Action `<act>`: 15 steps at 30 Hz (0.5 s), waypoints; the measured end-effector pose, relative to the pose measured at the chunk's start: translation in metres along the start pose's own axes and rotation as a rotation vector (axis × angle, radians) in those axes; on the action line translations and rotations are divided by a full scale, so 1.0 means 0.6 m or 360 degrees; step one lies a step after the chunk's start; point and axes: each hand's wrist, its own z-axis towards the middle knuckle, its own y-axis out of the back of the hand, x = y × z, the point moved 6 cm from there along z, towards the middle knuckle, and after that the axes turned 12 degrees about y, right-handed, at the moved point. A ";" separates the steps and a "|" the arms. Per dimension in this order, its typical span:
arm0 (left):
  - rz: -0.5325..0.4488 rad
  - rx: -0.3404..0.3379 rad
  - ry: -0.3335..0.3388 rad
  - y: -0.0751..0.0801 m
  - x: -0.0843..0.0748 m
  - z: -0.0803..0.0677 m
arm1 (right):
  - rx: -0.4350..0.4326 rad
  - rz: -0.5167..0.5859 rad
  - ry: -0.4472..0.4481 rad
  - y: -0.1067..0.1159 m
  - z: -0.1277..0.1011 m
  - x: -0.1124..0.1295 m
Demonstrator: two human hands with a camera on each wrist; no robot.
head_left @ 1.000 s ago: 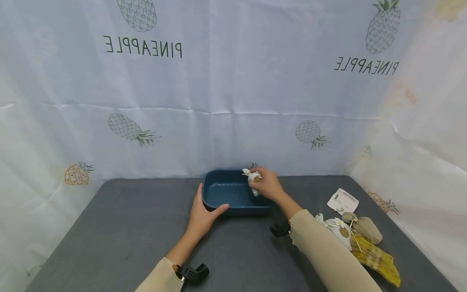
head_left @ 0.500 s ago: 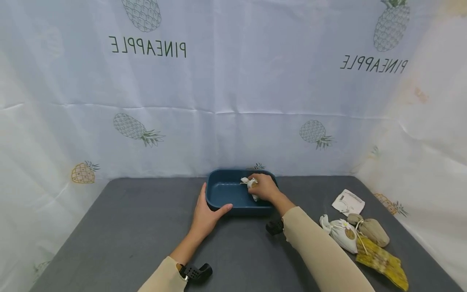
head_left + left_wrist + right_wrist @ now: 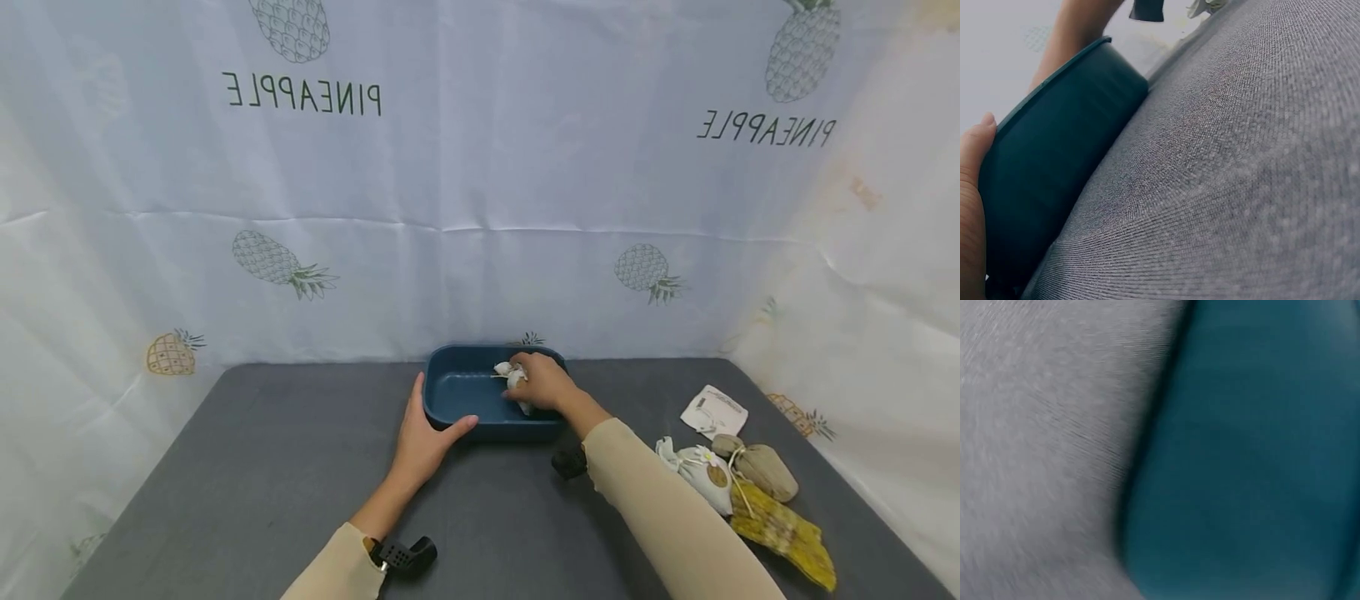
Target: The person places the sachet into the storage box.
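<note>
Both arms wear beige long sleeves (image 3: 660, 508), with a black camera mount (image 3: 401, 554) strapped at each wrist.

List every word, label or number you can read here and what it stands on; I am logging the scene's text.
"PINEAPPLE", mirror-reversed, on the backdrop cloth, upper left, under a pineapple drawing.
"PINEAPPLE", mirror-reversed again, on the same cloth, upper right.
White paper tag on the grey table: dark print, too small to read.
Round label on the white drawstring pouch: unreadable.
Blue tub, both wrist views: no text.
</note>
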 end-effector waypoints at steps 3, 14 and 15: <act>-0.0013 -0.0003 -0.0010 -0.001 -0.001 0.000 | -0.0048 -0.0014 0.0097 0.027 -0.014 0.015; -0.0021 -0.0024 -0.0036 -0.003 0.000 0.002 | -0.0335 0.0010 0.0329 0.123 -0.137 0.040; -0.0023 -0.0024 -0.0035 -0.003 0.000 0.001 | -0.0375 0.0004 0.0335 0.129 -0.151 0.037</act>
